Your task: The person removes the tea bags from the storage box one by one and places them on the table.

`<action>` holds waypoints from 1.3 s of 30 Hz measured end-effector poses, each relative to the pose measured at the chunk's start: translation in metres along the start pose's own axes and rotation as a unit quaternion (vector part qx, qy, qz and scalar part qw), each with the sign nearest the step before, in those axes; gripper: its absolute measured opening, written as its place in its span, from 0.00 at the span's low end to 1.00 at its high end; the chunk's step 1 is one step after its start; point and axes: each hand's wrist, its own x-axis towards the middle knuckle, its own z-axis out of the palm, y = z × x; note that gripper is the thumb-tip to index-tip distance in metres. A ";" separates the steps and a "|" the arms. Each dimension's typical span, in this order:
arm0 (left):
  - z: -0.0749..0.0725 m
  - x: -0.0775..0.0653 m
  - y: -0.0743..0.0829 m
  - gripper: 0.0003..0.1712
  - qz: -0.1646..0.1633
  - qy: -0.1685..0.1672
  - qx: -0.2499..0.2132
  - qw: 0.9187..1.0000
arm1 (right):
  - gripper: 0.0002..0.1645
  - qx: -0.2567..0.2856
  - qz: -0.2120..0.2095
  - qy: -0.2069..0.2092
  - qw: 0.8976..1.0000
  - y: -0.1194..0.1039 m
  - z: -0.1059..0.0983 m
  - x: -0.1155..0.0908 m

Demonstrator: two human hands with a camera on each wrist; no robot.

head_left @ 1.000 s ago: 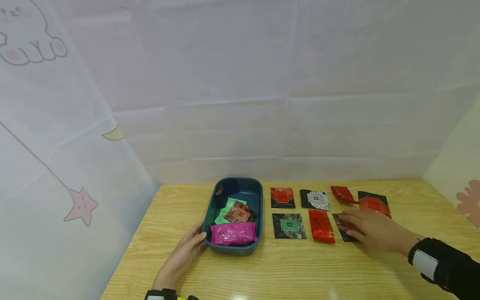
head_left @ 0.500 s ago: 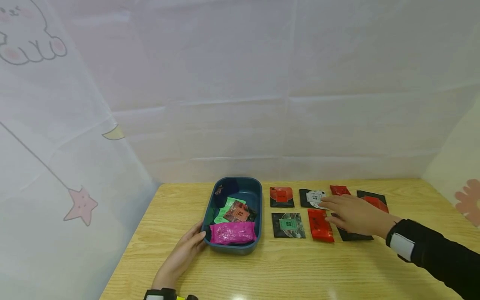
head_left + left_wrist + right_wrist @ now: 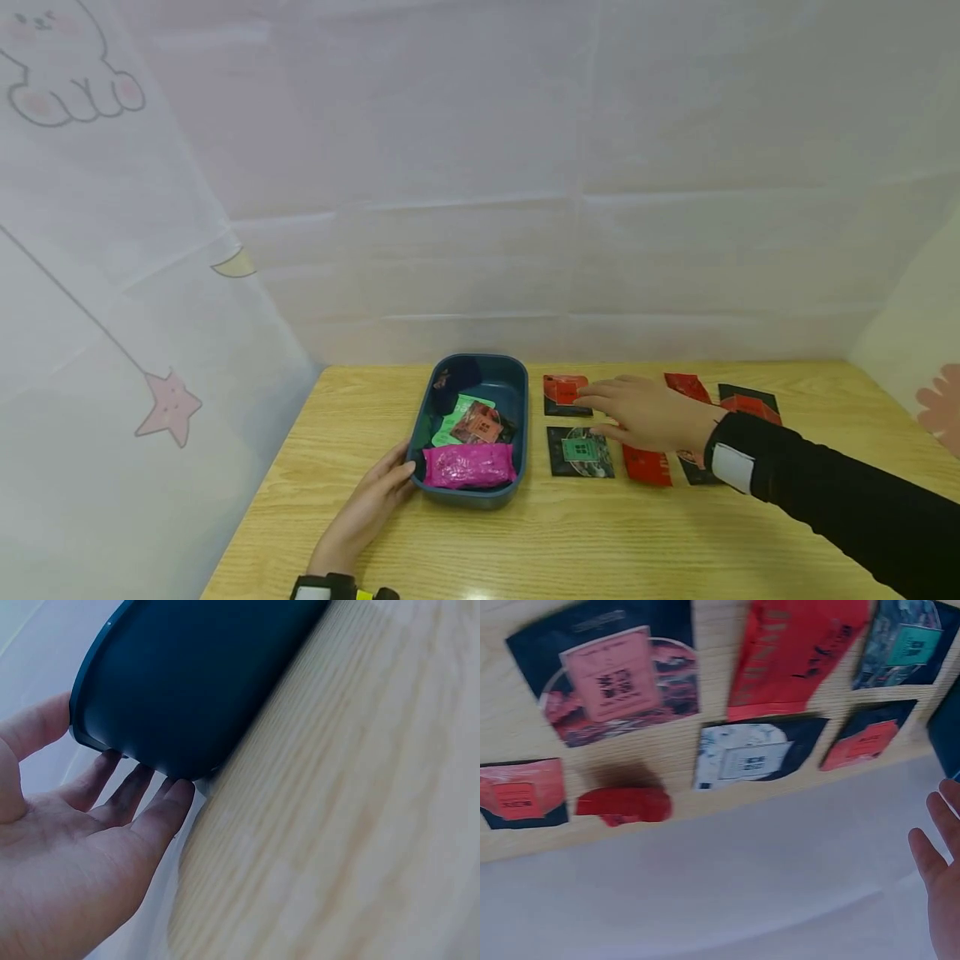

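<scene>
My left hand (image 3: 367,504) lies against the near left corner of a dark blue plastic bin (image 3: 467,498). In the left wrist view its fingertips touch the bin's outer wall. Inside lie a shiny magenta packet (image 3: 468,467), a green packet (image 3: 447,422) and a dark packet with an orange label (image 3: 480,423). My right hand (image 3: 645,412) hovers over the packets right of the bin, fingers stretched left and holding nothing. Its fingertips overlap a red-and-black packet (image 3: 567,404) in the head view. Below them is a black packet with a green label (image 3: 579,452).
Under and beside the right arm lie red packets (image 3: 648,468) (image 3: 685,385) and dark packets (image 3: 697,473) (image 3: 750,406). A white-and-black packet (image 3: 754,759), covered in the head view, shows in the right wrist view. A pale cloth (image 3: 465,208) hangs behind the wooden table (image 3: 600,550).
My right hand has left the dark packet at the right and moved left across the packets, fingers unfolded. My left hand and the bin stay in place.
</scene>
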 end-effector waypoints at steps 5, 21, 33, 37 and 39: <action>0.000 0.001 0.000 0.38 0.000 0.002 -0.005 1.000 | 0.31 -0.002 -0.013 -0.013 1.000 -0.015 -0.004 0.020; 0.000 0.000 0.002 0.37 -0.004 -0.007 -0.006 1.000 | 0.31 -0.043 -0.073 -0.036 0.996 -0.071 -0.017 0.088; -0.001 0.000 0.001 0.37 -0.002 -0.012 -0.007 1.000 | 0.33 -0.069 -0.111 -0.051 0.990 -0.107 -0.004 0.128; -0.002 -0.001 0.002 0.37 -0.001 -0.020 -0.001 1.000 | 0.35 -0.080 -0.108 -0.060 0.989 -0.121 0.000 0.137; -0.002 -0.001 0.002 0.36 0.001 -0.027 0.002 1.000 | 0.36 -0.082 -0.111 -0.058 0.989 -0.127 0.002 0.141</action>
